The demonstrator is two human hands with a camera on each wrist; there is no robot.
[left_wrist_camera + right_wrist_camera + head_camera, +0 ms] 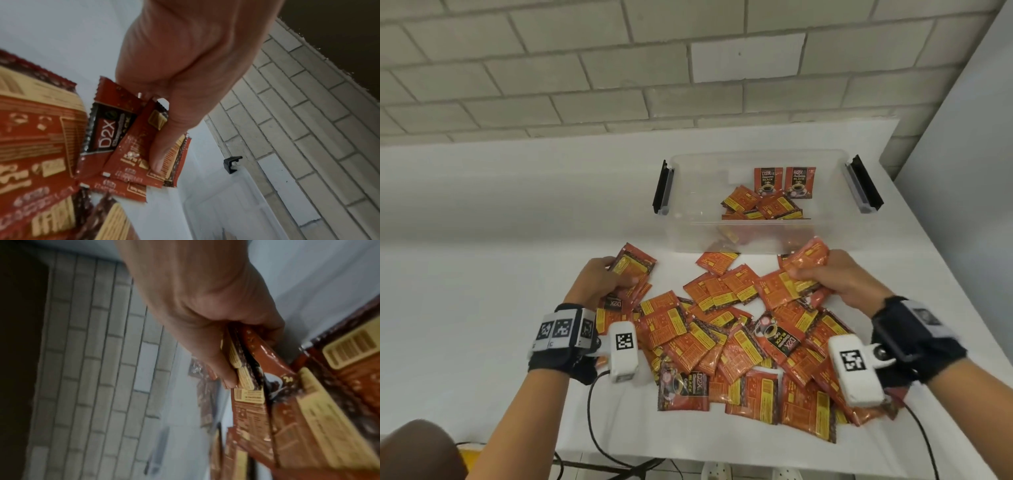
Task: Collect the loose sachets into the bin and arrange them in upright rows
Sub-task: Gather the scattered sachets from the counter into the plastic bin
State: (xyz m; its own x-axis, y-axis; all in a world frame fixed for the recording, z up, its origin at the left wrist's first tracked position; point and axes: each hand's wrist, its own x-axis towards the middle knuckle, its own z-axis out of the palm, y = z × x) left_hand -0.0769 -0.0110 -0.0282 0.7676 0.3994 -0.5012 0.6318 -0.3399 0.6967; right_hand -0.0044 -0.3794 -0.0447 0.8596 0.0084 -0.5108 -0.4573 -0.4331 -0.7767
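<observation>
1. Where the brick wall (585, 68) ends, a white table (482, 205) spreads toward the person, carrying everything else.
2. Toward the far side of the table stands a clear plastic bin (756, 236) with a black latch at each end; two sachets lean upright against its back wall (784, 181) and several more lie flat on its floor just in front of them.
3. Between the bin and the near table edge lies a wide heap of loose sachets (739, 342), orange-red with yellow panels, overlapping one another, most showing their backs and a few their dark "D2X" fronts.
4. At the right of the heap, just before the bin's near wall, the right hand (835, 277) has fingers and thumb curled tight on a held bunch of sachets (804, 263), pinched in a stack.
5. At the left edge of the heap, the left hand (599, 281) pinches a small fan of sachets (633, 267), thumb pressed across the top one.
</observation>
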